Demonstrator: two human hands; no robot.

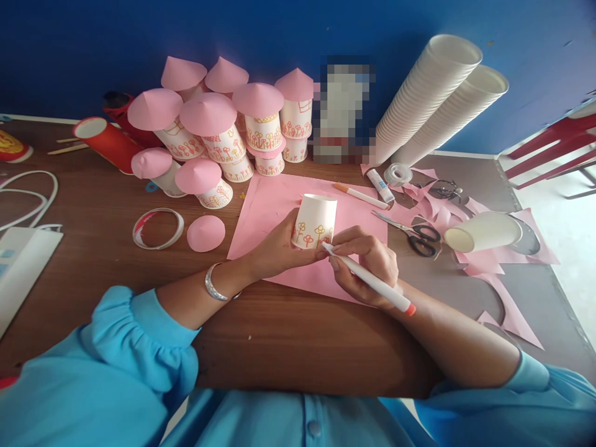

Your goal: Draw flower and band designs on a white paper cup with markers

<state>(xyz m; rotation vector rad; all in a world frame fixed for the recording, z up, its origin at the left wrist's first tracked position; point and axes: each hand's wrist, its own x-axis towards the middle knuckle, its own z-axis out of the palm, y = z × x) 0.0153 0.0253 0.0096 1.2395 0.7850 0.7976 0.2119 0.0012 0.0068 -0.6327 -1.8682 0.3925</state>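
Note:
My left hand [282,245] is closed around a white paper cup [315,214], which it holds upside down above a pink paper sheet [261,211]. Orange and red flowers are drawn around the cup's lower part. In my right hand [367,261] is a white marker [375,282] with a red end; its tip meets the cup near the lower right flowers. A second marker [361,195], with an orange cap, lies on the sheet behind the cup. The fingers of my left hand are partly hidden behind the cup.
Several decorated cups with pink cone roofs [208,113] stand at the back left. Two tall stacks of paper cups [428,93] lean on the blue wall. Scissors [421,239], a glue tube [380,186], paper scraps [507,298] and a lying cup [484,233] are at right; a tape roll [158,228] is at left.

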